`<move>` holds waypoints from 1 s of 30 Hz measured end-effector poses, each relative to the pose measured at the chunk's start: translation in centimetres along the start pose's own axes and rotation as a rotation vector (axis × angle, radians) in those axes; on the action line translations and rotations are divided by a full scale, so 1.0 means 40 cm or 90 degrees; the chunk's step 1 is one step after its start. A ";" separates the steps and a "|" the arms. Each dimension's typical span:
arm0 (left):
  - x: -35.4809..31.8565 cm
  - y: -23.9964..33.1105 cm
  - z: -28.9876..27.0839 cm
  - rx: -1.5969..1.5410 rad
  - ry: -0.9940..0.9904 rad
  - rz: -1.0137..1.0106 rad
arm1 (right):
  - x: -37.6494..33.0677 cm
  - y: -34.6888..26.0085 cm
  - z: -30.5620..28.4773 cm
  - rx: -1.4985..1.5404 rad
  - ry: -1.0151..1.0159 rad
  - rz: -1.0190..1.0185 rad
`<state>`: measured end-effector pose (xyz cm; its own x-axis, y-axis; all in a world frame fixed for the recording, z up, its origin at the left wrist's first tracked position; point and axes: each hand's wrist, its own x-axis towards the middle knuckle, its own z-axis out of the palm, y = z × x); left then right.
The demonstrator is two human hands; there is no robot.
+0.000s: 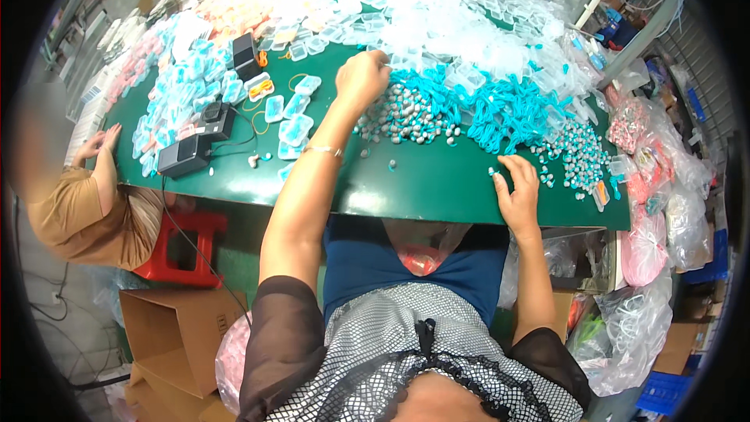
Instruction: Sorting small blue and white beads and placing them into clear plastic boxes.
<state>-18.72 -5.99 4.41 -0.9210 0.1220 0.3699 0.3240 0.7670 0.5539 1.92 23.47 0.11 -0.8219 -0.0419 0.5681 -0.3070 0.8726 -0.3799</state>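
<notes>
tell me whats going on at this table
A seated person works at a green table heaped with small parts. The left hand reaches into the pile of clear plastic cases, beside grey earplugs and turquoise cords. The right hand rests near the table edge, fingertips on a loose piece. Another person sits at left.

A green bench (437, 187) carries the work. Near its middle lies a heap of grey plugs (406, 116), with a tangle of teal cords (508, 105) to the right and more plugs (582, 158) beyond. Clear cases (461, 16) pile along the far side. At left lie blue-filled cases (183, 86) and black boxes (187, 155).
</notes>
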 end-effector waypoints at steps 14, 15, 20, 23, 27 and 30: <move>0.154 -0.008 0.074 -0.177 0.147 -0.066 | 0.002 -0.002 0.008 0.037 -0.003 0.022; 0.132 0.027 0.041 -0.208 0.148 -0.066 | 0.003 0.001 0.009 0.039 0.005 0.026; -0.068 0.116 0.021 -0.375 0.127 -0.003 | 0.001 -0.007 0.003 0.105 0.063 0.020; -0.265 0.204 0.029 -0.375 0.047 -0.024 | 0.008 -0.093 -0.031 0.196 0.053 -0.029; -0.429 0.235 0.064 -0.299 0.062 -0.001 | -0.003 -0.152 -0.023 0.149 -0.071 -0.088; -0.483 0.255 0.077 -0.165 0.033 0.012 | -0.034 -0.114 0.002 0.099 -0.118 -0.107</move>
<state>1.69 1.39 0.62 -0.9038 0.0973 0.4167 0.3923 0.5772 0.7162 4.41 19.53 1.01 -0.8222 -0.2806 0.4952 -0.5047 0.7616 -0.4064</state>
